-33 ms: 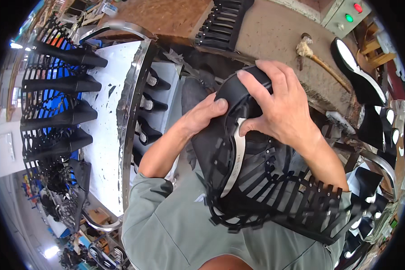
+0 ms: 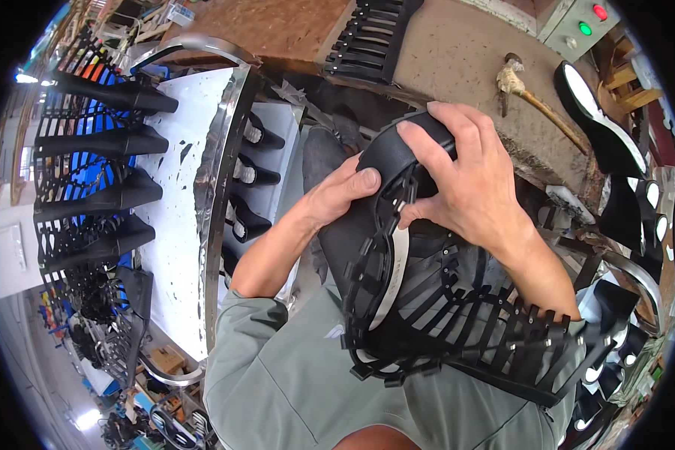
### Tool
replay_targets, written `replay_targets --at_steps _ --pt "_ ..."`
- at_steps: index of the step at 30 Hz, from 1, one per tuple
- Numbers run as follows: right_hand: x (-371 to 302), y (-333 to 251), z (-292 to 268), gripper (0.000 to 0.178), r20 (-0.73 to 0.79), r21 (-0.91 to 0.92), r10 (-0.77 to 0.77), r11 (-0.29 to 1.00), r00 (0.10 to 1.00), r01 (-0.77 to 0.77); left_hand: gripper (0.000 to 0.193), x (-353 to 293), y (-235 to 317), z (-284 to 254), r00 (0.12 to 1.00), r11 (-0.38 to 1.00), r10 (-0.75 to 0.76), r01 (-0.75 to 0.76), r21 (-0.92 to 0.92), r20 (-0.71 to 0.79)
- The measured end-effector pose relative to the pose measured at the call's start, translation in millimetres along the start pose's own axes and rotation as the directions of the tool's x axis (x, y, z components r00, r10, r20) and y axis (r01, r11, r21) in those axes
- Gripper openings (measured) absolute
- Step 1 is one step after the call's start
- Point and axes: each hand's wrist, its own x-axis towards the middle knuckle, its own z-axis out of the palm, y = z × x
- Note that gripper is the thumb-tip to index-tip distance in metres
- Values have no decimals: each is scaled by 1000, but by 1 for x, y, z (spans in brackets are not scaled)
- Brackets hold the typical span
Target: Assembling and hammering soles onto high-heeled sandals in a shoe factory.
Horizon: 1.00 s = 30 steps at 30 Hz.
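A black strappy boot [image 2: 390, 157] lies across my lap, its rounded solid end pointing away from me. Its cage of thin straps [image 2: 495, 330] with small studs spreads toward my right side. Along its inside shows a pale insole strip [image 2: 395, 274]. My left hand [image 2: 343, 191] grips the solid end from the left, thumb on top and its other fingers mostly hidden. From the right, my right hand [image 2: 472, 176] curls its fingers over the same end, its thumb at the upper tip of the pale strip among the straps.
A wooden-handled hammer [image 2: 544, 112] and a black strap panel [image 2: 371, 37] lie on the worn bench [image 2: 442, 52]. At the left, several black boots [image 2: 112, 142] rest along a white metal-edged shelf [image 2: 184, 172]. Black shoe parts [image 2: 592, 112] and a button box [image 2: 581, 34] are at the right.
The boot's left strap edge has shifted, and straps now cover the upper part of the pale strip by my right thumb. Both hands keep nearly the same hold.
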Motion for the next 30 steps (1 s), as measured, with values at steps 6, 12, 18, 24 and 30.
replay_targets --at_steps 6,12,18,24,30 --pt "11 26 6 95 -61 207 -28 977 998 40 90 2 -6 -8 1000 1000 2 -2 16 6" --pt "27 31 -2 79 40 495 103 862 994 -109 107 5 10 -27 953 995 -104 101 24 286" --pt "32 27 -1 76 14 505 117 856 993 -108 105 0 -9 -34 995 996 -27 18 87 98" --pt "40 35 -7 80 -42 544 23 839 999 4 104 7 -14 -41 940 973 170 -209 103 295" --pt "33 24 -8 89 -95 641 103 767 990 -18 106 -3 -4 -27 997 996 -64 61 61 36"
